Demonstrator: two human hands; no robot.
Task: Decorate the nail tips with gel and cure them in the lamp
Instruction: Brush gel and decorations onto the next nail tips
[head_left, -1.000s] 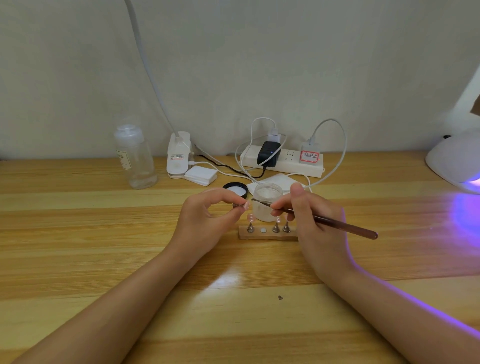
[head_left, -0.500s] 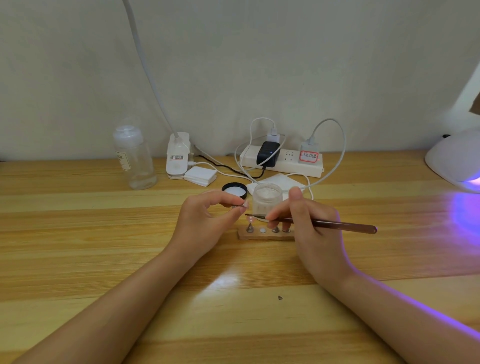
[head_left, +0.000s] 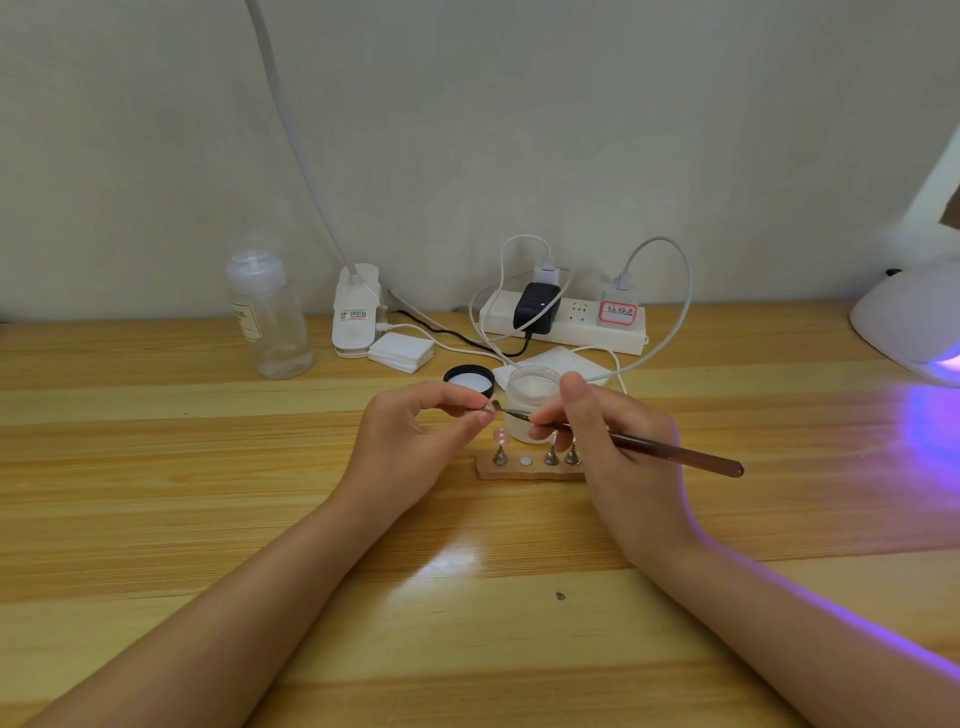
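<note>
Since a moment ago the brush (head_left: 623, 441) has lifted again: its fine tip, which had dipped toward the wooden holder (head_left: 530, 467), now sits right at the small piece pinched in the left hand (head_left: 410, 441), and the handle slopes down to the right once more. Both hands have barely shifted on the table (head_left: 208, 493).

That left hand has its thumb and forefinger closed tightly together on a nail tip (head_left: 487, 414), the other fingers curled beneath; the tip itself is too small to make out clearly. The right hand (head_left: 618, 457) grips the brush like a pen, thumb up on top, fingers wrapped close round the shaft near the bristle end, with the dark handle sticking out well past the hand.

Just behind the brush stands the open frosted gel jar (head_left: 532, 402), its black lid (head_left: 469, 381) lying face up beside it to the left. Below the hands, the holder carries a pink nail tip (head_left: 501, 435) on its left stand, then a bare white disc, then two more metal stands partly hidden by the right fingers.

At the far right edge the curing lamp (head_left: 914, 317) glows violet, throwing purple light across the wood and along the right forearm.
</note>
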